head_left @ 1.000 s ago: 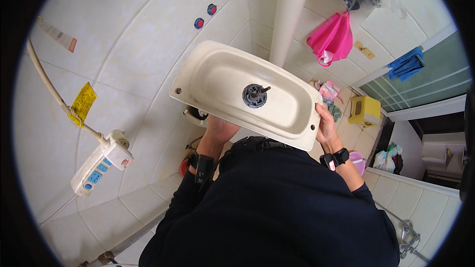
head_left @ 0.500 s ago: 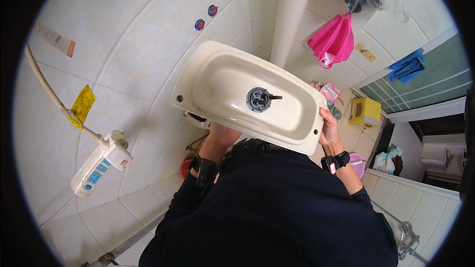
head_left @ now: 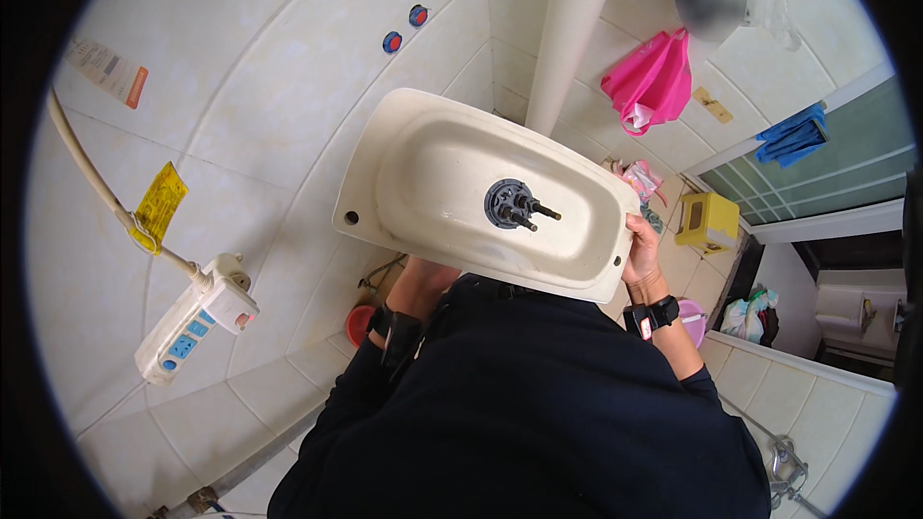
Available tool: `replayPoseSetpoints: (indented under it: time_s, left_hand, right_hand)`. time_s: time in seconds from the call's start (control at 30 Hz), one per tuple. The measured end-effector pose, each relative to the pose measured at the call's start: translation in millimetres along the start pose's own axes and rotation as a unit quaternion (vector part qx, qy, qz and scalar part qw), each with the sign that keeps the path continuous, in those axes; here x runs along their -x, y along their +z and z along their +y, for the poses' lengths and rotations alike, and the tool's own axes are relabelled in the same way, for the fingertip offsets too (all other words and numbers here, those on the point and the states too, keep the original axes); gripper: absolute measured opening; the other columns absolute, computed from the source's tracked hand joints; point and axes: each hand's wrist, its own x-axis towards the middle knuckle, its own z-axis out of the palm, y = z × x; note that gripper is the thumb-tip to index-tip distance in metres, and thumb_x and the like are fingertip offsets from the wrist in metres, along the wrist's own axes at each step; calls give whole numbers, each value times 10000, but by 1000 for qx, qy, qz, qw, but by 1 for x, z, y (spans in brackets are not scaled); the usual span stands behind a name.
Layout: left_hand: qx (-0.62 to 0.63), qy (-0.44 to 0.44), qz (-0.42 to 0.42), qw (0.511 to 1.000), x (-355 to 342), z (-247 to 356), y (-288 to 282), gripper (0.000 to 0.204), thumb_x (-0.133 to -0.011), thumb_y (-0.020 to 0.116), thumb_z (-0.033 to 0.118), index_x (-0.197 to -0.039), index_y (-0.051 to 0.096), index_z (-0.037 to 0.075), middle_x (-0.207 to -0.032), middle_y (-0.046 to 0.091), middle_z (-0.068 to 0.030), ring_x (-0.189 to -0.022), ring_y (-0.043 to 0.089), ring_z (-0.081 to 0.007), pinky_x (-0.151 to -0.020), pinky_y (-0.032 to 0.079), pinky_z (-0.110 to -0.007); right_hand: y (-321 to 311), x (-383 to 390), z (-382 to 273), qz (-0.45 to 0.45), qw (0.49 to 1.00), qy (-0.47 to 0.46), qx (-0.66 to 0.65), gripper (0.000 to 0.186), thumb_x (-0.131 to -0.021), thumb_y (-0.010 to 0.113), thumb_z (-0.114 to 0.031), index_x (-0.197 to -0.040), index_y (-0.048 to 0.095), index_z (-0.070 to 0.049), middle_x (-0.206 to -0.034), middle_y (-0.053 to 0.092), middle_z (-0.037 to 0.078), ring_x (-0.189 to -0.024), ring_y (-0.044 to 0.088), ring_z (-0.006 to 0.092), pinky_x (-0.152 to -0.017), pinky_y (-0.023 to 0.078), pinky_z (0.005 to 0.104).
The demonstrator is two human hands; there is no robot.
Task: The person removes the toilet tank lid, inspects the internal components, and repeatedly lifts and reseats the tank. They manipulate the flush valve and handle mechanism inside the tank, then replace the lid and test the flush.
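Note:
A cream toilet tank lid (head_left: 433, 163) is held tilted in front of my body, its hollow underside facing me. A round dark fitting (head_left: 505, 204) with two threaded rods sticks out of its middle. There is a small hole near each end of the rim. My right hand (head_left: 642, 252) grips the right end, thumb at the edge and the other fingers partly behind it. Under the near edge, left of centre, my left hand (head_left: 433, 275) supports the lid; its fingers are hidden below.
A white power strip (head_left: 197, 322) hangs on its cable at the left wall. A pale pipe (head_left: 577, 34) rises behind the lid. To the right are a pink bag (head_left: 654, 82), a yellow stool (head_left: 709, 223) and a blue cloth (head_left: 793, 135). Below stand a red basin (head_left: 360, 325) and a pink basin (head_left: 691, 320).
The lid has tilted, so both rods of the fitting now show apart and point more toward the lower right. Its far edge sits slightly lower. Both hands stay at the lid.

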Motion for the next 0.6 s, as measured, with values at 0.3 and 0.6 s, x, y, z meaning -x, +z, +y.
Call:
replayPoseSetpoints:
  time_s: [0.3,0.6]
  left_hand:
    - [-435,-9,90,896,54,3,4,460,-1031,547,281,-1428,507,53,-1438,547,-120,-1324,521,-284,-1112,450,-426]
    - [-759,-16,94,645,79,4,-1,425,-1020,561,218,-1411,528,55,-1423,559,-126,-1322,524,-278,-1114,450,-409]
  right_hand:
    - [0,1,3,-2,1000,-6,-18,724,-851,583,-177,-1536,383,-55,-1444,547,140,-1268,569,262,-1101,451,374]
    - [0,4,5,12,999,-2,-32,710,-845,576,-183,-1520,403,-47,-1431,556,143,-1253,578,273,-1092,461,379]
